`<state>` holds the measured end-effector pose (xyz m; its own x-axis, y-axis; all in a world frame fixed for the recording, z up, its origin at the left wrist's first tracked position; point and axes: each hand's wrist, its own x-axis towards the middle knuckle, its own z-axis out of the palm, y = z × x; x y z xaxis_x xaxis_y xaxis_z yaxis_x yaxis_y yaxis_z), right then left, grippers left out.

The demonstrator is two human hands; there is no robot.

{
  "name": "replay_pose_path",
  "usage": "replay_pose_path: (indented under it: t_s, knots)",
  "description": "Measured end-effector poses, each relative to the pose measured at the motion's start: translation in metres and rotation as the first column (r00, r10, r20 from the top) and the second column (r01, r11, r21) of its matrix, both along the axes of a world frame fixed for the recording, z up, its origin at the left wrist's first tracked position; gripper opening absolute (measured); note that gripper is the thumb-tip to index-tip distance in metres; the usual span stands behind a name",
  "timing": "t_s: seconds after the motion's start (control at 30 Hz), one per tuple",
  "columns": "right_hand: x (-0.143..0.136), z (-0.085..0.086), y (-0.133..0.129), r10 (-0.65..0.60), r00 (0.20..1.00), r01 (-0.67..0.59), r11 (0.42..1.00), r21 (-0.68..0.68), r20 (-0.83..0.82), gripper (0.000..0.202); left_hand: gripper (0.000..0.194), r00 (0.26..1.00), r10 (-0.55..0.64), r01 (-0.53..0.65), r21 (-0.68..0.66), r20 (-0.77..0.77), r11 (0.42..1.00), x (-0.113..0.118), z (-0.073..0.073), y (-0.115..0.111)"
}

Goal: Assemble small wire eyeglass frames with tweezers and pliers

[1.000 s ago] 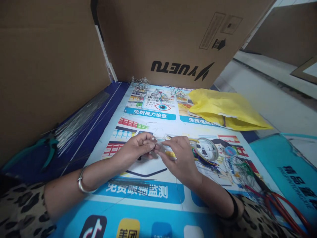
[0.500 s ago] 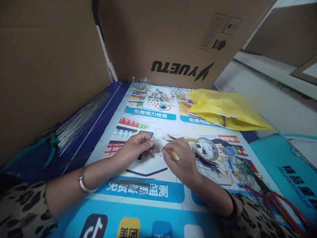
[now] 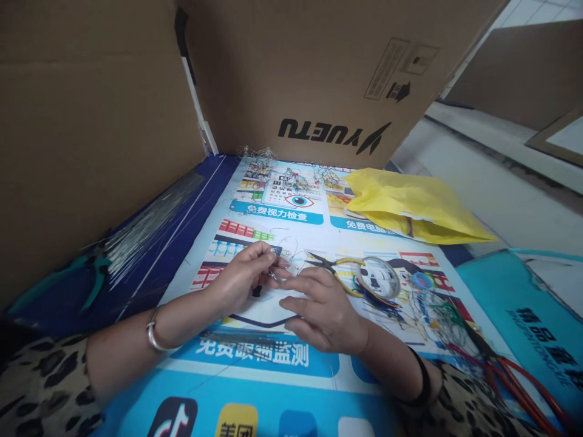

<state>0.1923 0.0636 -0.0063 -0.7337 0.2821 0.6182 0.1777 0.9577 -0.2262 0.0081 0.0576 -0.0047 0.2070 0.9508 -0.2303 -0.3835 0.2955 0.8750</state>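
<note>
My left hand (image 3: 248, 276) pinches a thin wire piece with small pearl-like beads (image 3: 288, 254) between thumb and fingertips. Loops of the fine wire stick out past the fingers over the printed sheet. My right hand (image 3: 321, 306) is beside it on the right, its fingers apart and slightly bent, with the fingertips close to the left hand's. Nothing shows between the right thumb and fingers. Just beyond the right hand lie yellow-handled pliers (image 3: 339, 265), their dark jaws pointing left, next to a clear round roll (image 3: 380, 276).
Straight wires (image 3: 150, 212) and teal-handled pliers (image 3: 95, 273) lie on the left. Red-handled scissors (image 3: 505, 373), a teal bag (image 3: 523, 315) and a tangle of coloured wires (image 3: 441, 315) are on the right. A yellow pouch (image 3: 419, 200) lies farther back. Cardboard walls (image 3: 300, 73) stand behind and left.
My right hand has let go of the beaded wire, spread its fingers and come down toward me. The left hand keeps its pinch. The pliers' jaws are now uncovered.
</note>
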Motion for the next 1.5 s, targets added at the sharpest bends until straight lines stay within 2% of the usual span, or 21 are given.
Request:
replay_pose_path:
  t_s: [0.07,0.17,0.23,0.33,0.43,0.5,0.67,0.77,0.87,0.93,1.1,1.2,1.3,1.5]
  knots:
    - [0.0,0.0,0.0,-0.048,0.996,0.044,0.998,-0.052,-0.073,0.009,0.015,1.0,-0.002,0.002,0.006,-0.007,1.0,0.0,0.0,0.0]
    - [-0.001,-0.002,0.002,-0.248,0.954,0.214,0.957,-0.198,-0.169,0.006,0.015,1.0,-0.017,0.017,0.025,-0.024,1.0,0.0,-0.001,0.001]
    - [-0.001,-0.005,0.003,-0.4,0.897,0.329,0.888,-0.322,-0.186,0.007,0.015,0.999,-0.038,0.039,0.029,-0.028,0.999,-0.001,-0.002,0.001]
    - [-0.003,-0.011,0.005,-0.555,0.823,0.403,0.717,-0.569,-0.118,0.021,0.016,0.997,-0.067,0.068,0.024,-0.034,0.997,-0.002,-0.002,0.001]
    - [-0.005,-0.015,0.007,-0.55,0.833,0.285,0.515,-0.808,-0.056,0.043,0.017,0.997,-0.068,0.069,0.028,-0.045,0.997,-0.002,-0.001,0.0]
    - [-0.006,-0.015,0.008,-0.507,0.859,0.177,0.418,-0.891,-0.067,0.049,0.019,0.997,-0.07,0.071,0.036,-0.039,0.997,-0.002,0.0,0.0]
    - [-0.006,-0.011,0.009,-0.451,0.885,0.007,0.256,-0.967,-0.113,0.055,0.018,0.992,-0.123,0.123,0.032,0.006,0.992,-0.002,0.002,0.0]
    - [-0.005,-0.009,0.009,-0.423,0.898,-0.049,0.177,-0.983,-0.121,0.041,0.018,0.99,-0.137,0.136,0.018,0.045,0.991,-0.004,0.001,0.001]
    - [-0.003,-0.01,0.01,-0.396,0.908,-0.086,0.139,-0.986,-0.135,0.018,0.019,0.984,-0.159,0.16,0.0,0.086,0.987,-0.005,0.0,0.001]
    - [-0.001,-0.012,0.011,-0.385,0.907,-0.128,0.137,-0.982,-0.171,0.014,0.018,0.974,-0.196,0.197,0.002,0.111,0.98,-0.006,0.0,0.002]
    - [0.002,-0.013,0.013,-0.366,0.904,-0.191,0.12,-0.974,-0.222,0.015,0.016,0.959,-0.28,0.279,0.023,0.048,0.96,-0.008,-0.001,0.002]
    - [0.001,-0.011,0.011,-0.313,0.922,-0.215,0.082,-0.973,-0.23,0.017,0.017,0.968,-0.251,0.251,-0.001,0.027,0.968,-0.009,-0.003,0.002]
    - [-0.002,-0.008,0.008,-0.264,0.938,-0.212,0.075,-0.974,-0.225,0.018,0.017,0.975,-0.219,0.22,-0.022,0.045,0.975,-0.009,-0.004,0.003]
    - [-0.004,-0.011,0.006,-0.31,0.929,-0.186,0.082,-0.979,-0.202,0.018,0.018,0.963,-0.27,0.27,0.008,0.006,0.963,-0.008,-0.002,0.001]
